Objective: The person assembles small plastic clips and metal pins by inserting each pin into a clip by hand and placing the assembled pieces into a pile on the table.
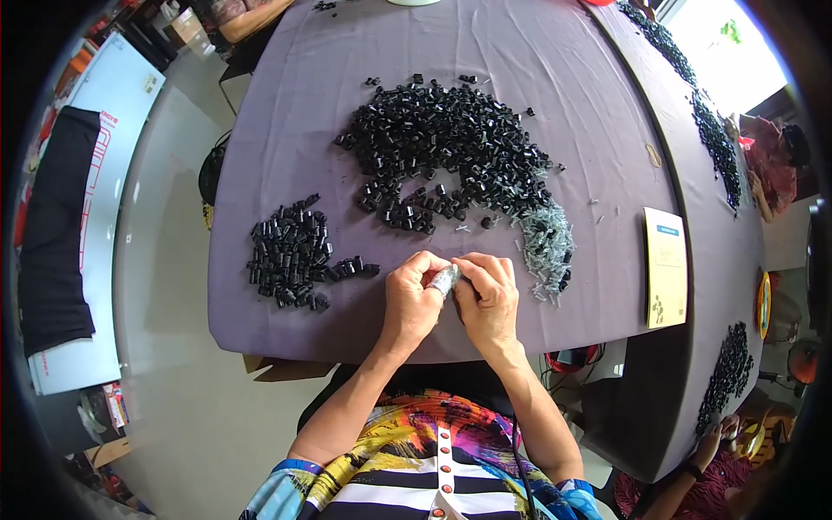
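Note:
My left hand (pixel 409 302) and my right hand (pixel 490 303) meet fingertip to fingertip above the near part of the cloth-covered table (pixel 572 303). Both are closed in a pinch, and whatever they hold is too small and hidden to make out. A grey wrapping (pixel 445 281) covers the left thumb. Beyond the hands spreads a large heap of small black plastic pieces (pixel 442 130). By my right hand lies a pile of small clear plastic pins (pixel 548 241). To the left of my left hand sits a smaller pile of black pieces (pixel 290 256), with a short trail of them reaching toward it.
A yellow booklet (pixel 666 269) lies near the table's right edge. A second covered table (pixel 693 364) adjoins on the right, bearing more black pieces (pixel 726 373); people sit along it. Another person's arm (pixel 251 22) shows at the far left. A white cabinet (pixel 104 173) stands left.

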Motion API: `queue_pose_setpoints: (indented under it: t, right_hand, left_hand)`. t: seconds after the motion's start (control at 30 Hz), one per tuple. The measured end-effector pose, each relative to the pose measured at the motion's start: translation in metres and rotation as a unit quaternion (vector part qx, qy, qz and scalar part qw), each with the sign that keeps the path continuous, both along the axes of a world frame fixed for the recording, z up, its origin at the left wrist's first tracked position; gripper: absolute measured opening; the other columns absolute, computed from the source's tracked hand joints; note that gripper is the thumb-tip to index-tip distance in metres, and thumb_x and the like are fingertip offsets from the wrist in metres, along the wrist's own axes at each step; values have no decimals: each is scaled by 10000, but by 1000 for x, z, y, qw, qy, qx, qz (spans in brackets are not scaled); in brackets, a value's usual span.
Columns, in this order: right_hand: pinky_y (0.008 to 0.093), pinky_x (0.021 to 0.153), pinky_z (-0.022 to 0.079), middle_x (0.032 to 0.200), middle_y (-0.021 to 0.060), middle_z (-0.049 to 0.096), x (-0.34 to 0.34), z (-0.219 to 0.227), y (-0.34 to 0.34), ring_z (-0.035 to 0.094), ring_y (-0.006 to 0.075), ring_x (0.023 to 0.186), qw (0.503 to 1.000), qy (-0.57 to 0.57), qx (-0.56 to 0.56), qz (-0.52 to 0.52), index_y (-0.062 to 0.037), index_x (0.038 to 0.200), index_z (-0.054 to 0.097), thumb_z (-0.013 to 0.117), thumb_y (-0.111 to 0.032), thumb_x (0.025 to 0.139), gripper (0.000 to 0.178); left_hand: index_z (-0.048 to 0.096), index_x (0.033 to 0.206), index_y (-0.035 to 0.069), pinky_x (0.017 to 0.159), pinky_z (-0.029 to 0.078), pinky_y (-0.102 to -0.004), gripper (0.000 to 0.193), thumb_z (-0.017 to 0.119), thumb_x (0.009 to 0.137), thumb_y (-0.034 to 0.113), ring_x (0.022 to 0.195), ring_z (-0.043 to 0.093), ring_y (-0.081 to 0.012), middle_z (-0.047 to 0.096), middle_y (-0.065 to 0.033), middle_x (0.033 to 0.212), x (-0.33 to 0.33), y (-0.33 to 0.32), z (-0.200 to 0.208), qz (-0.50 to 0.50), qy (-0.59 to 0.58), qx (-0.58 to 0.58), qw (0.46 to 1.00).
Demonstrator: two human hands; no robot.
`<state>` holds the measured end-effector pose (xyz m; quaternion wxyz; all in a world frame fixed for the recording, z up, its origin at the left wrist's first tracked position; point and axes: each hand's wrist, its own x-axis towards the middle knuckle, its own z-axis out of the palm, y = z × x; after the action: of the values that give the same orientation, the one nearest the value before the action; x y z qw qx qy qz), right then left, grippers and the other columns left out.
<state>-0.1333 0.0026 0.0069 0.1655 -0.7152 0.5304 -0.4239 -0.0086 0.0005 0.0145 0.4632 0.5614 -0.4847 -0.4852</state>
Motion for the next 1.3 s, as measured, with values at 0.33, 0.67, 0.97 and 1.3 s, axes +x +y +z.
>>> queue_pose_setpoints:
  t: [0.33,0.67,0.97,1.3]
  right_hand:
    - [359,661,428,804,75,567,3,-1,-1,493,270,754,999,37,1,-1,-47,896,667,642,8,713,193]
    - [350,655,424,746,60,558,2,-2,0,486,252,735,1000,20,5,0,-52,878,683,652,13,711,182]
    - [378,653,445,773,102,565,2,12,-2,537,289,736,997,49,65,20,-24,841,640,614,48,709,153]
    - [449,671,486,808,198,588,74,24,-30,590,399,754,962,119,185,161,9,885,582,569,-11,721,166]
  left_hand:
    - [585,812,38,332,383,-208,81,555,882,9,444,493,-35,551,17,612,1,2,-2,1,-11,10,1000]
    - [568,840,27,377,468,-230,69,542,901,10,493,559,-60,595,-28,675,1,3,6,-29,5,82,996]
    - [561,879,5,412,494,-252,51,518,906,-4,522,601,-96,620,-51,689,4,2,10,-31,-8,53,998]
    - [497,1053,-19,487,534,-248,213,432,869,-106,622,584,-97,583,-75,822,66,41,12,58,66,80,993]
